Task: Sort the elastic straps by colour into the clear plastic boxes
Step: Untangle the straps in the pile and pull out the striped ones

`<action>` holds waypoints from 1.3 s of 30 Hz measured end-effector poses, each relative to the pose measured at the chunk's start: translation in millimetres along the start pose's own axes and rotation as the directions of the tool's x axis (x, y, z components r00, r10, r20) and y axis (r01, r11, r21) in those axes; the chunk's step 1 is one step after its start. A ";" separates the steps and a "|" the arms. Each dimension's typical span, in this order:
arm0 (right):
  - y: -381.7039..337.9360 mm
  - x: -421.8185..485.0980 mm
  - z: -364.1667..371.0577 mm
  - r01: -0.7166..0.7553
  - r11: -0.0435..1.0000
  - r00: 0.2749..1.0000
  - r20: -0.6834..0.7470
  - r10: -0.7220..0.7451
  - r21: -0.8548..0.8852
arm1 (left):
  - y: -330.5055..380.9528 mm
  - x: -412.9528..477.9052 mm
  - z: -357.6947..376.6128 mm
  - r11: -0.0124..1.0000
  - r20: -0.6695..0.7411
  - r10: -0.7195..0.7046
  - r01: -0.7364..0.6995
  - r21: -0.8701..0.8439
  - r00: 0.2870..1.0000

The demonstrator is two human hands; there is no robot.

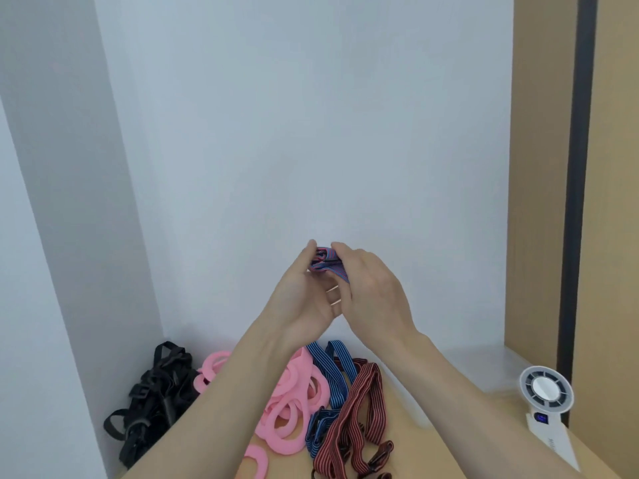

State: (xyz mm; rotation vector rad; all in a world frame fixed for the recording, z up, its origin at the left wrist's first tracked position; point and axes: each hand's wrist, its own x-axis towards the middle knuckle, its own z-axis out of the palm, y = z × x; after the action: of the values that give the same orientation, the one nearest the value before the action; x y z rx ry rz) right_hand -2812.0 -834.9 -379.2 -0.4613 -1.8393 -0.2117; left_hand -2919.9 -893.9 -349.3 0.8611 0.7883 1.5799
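Left hand (304,299) cupped beneath, right hand (373,292) closed over the top. Both grip one blue-and-red strap (326,266), folded into a small wad and held up above the table (608,458).

Best done by pinching the folds flat so the elastic can't spring open, then carrying it across as one piece.

Below my wrists, unsorted: red-and-black straps (352,413), blue straps (333,371), pink rings (294,406), black straps (155,392) in the far corner. Loose loops could snag a forearm.

No clear box is plainly visible; the hazy shape by the white fan (546,388) may be one.
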 end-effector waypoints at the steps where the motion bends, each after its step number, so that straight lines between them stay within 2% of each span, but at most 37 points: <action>1: -1.7 -2.7 2.0 0.007 1.000 1.000 0.006 -0.007 -0.024 | -0.4 -0.2 5.1 1.000 0.000 0.009 -0.009 -0.014 1.000; 3: -5.4 -6.6 3.3 -0.038 0.999 0.998 0.059 0.037 0.019 | 3.4 0.5 12.0 0.998 -0.043 0.051 -0.052 -0.022 0.998; 6: -8.0 -9.5 3.1 -0.175 0.964 0.979 0.138 0.149 0.200 | 8.1 1.9 10.9 0.980 -0.069 0.147 -0.136 0.144 0.987; 9: -15.7 -10.0 -1.3 -0.362 0.806 0.932 0.191 0.308 0.469 | 7.4 3.0 9.5 0.949 -0.029 0.228 -0.215 0.232 0.973; 11: -18.2 -9.1 0.0 -0.526 0.648 0.842 0.230 0.489 0.551 | 7.7 6.8 8.4 0.912 -0.018 0.301 -0.282 0.298 0.954; 13: -15.1 -5.5 1.8 -0.702 0.434 0.683 0.361 0.635 0.565 | 11.6 9.1 8.0 0.890 -0.002 0.362 -0.345 0.298 0.932; 14: -12.6 -2.6 2.3 -0.760 0.313 0.611 0.459 0.645 0.570 | 14.0 10.7 7.0 0.884 0.011 0.377 -0.363 0.294 0.926; 16: -10.2 1.6 -1.9 -0.805 0.115 0.535 0.631 0.562 0.582 | 17.4 11.8 4.6 0.871 0.044 0.389 -0.383 0.307 0.920; 17: -10.6 1.8 -4.7 -0.807 0.074 0.532 0.668 0.520 0.585 | 18.2 10.8 5.0 0.870 0.059 0.388 -0.387 0.305 0.920; 21: -10.7 1.4 -9.9 -0.803 0.016 0.539 0.715 0.445 0.596 | 19.7 9.3 3.2 0.899 0.052 0.364 -0.365 0.243 0.930; 23: -11.4 1.1 -11.5 -0.818 0.017 0.527 0.738 0.421 0.574 | 20.3 10.7 -0.1 0.886 0.052 0.368 -0.367 0.284 0.928; 25: -11.8 1.9 -15.8 -0.843 0.036 0.505 0.765 0.401 0.537 | 21.9 10.2 -3.7 0.809 0.088 0.395 -0.391 0.439 0.915; 28: -10.3 5.5 -23.9 -0.881 0.056 0.455 0.808 0.375 0.470 | 25.6 5.7 -5.8 0.629 0.224 0.372 -0.422 0.652 0.901; 31: -6.1 9.9 -27.7 -0.909 -0.028 0.384 0.863 0.327 0.415 | 28.2 2.9 -7.4 0.558 0.269 0.304 -0.400 0.727 0.914; 34: -3.6 11.2 -29.0 -0.920 -0.104 0.342 0.902 0.264 0.379 | 26.6 3.6 -7.8 0.456 0.288 0.299 -0.401 0.794 0.910; 39: 0.6 8.7 -30.2 -0.882 -0.227 0.376 0.907 0.191 0.413 | 16.2 2.7 -10.7 0.254 0.338 0.299 -0.416 0.873 0.892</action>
State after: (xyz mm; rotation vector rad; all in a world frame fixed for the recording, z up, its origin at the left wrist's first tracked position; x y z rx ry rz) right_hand -2787.6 -843.8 -361.5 -0.4275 -1.5091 2.0775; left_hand -2937.5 -894.2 -340.7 2.1107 1.5744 1.3206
